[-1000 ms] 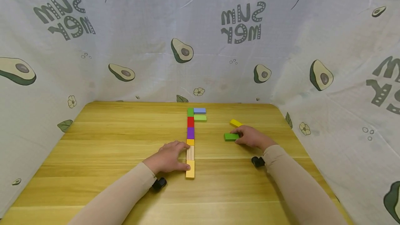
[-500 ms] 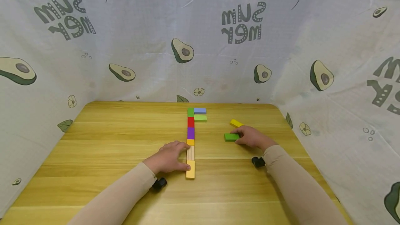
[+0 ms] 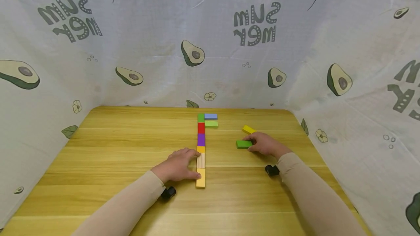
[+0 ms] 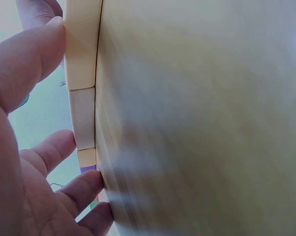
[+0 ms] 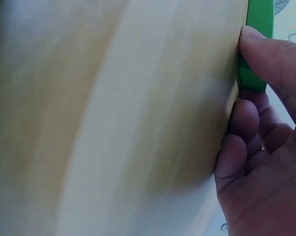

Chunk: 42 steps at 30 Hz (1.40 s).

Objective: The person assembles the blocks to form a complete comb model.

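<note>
A straight row of wooden blocks runs away from me on the table: a tan block (image 3: 201, 178), a plain wood block (image 3: 201, 160), an orange block (image 3: 201, 149), a purple block (image 3: 201, 140), a red block (image 3: 201, 128) and a green one at the far end. My left hand (image 3: 177, 164) lies to the left of it, thumb touching the tan block and a fingertip near the plain wood one. On the right, my right hand (image 3: 264, 144) pinches the right end of a bright green block (image 3: 242, 144) lying on the table. Its other fingers curl beneath the palm.
A yellow block (image 3: 248, 129) lies slanted just beyond my right hand. A blue block (image 3: 211, 117) and a light green block (image 3: 211, 124) extend rightward from the row's far end. Printed cloth (image 3: 157, 43) hangs behind the table (image 3: 131, 134) and along its sides.
</note>
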Available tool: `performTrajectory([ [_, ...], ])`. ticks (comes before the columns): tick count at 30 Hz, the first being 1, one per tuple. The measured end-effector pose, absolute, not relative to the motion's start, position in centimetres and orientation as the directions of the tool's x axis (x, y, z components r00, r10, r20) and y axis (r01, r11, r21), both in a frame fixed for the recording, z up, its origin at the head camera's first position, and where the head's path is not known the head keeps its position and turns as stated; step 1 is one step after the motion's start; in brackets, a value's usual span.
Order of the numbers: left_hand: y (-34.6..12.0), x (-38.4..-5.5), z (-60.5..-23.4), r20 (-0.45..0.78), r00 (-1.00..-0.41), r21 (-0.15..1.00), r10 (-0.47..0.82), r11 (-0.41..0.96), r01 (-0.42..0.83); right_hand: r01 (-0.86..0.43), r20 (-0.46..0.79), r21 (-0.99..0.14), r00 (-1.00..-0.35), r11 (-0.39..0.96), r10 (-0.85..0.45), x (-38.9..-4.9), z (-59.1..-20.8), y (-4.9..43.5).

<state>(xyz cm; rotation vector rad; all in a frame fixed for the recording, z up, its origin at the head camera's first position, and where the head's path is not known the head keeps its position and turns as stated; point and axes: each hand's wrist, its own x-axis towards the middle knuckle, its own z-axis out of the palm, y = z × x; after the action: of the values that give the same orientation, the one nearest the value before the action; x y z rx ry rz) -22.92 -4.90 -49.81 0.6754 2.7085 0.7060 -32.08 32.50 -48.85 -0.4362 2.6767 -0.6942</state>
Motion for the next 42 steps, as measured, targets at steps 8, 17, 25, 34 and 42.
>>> performTrajectory([
  [8, -4.8, -22.8, -49.8, -0.133, -0.858, 0.520, 0.496, 0.772, 0.365, -0.270, -0.220, -0.457, -0.889, 0.847, -0.402, -32.7, -48.2, 31.3],
  [17, -4.8, -22.8, -49.9, -0.136, -0.860, 0.521, 0.492, 0.773, 0.361, -0.291, -0.174, -0.452, -0.898, 0.843, -0.404, -34.0, -47.4, 27.6],
  [25, -4.8, -22.8, -49.8, -0.139, -0.862, 0.523, 0.488, 0.775, 0.355, -0.325, -0.142, -0.403, -0.901, 0.855, -0.409, -35.0, -47.4, 25.2],
  [34, -4.8, -22.8, -49.8, -0.136, -0.861, 0.520, 0.491, 0.775, 0.359, -0.333, -0.137, -0.407, -0.898, 0.850, -0.418, -35.5, -48.0, 23.5],
  [42, -4.8, -22.8, -49.8, -0.140, -0.862, 0.521, 0.488, 0.776, 0.355, -0.320, -0.146, -0.410, -0.902, 0.854, -0.407, -35.8, -48.3, 22.1],
])
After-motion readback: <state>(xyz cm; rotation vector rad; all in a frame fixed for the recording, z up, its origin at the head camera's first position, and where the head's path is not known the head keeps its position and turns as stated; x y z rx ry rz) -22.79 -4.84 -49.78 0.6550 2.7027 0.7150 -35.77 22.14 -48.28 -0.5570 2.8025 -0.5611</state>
